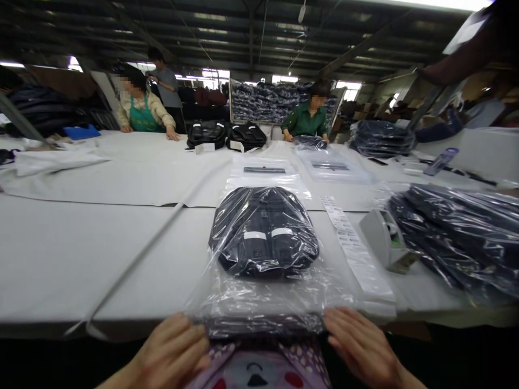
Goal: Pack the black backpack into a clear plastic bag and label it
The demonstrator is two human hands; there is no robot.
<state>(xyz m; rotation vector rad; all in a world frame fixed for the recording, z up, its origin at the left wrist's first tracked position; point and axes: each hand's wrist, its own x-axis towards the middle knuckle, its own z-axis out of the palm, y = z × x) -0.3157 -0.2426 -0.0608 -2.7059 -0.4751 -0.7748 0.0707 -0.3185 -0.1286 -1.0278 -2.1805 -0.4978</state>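
Observation:
A black backpack with two white strips lies inside a clear plastic bag in front of me. The bag's near end hangs at the table's front edge. My left hand has its fingers closed on the bag's left near corner. At the right near corner, my right hand grips the plastic, fingers bent together and thumb hidden. Beyond the backpack lie flat clear bags with a dark printed strip.
A label strip and a grey tape dispenser lie to the right, beside a pile of bagged dark items. Two black backpacks sit at the far side. People work across the white table; one wears green.

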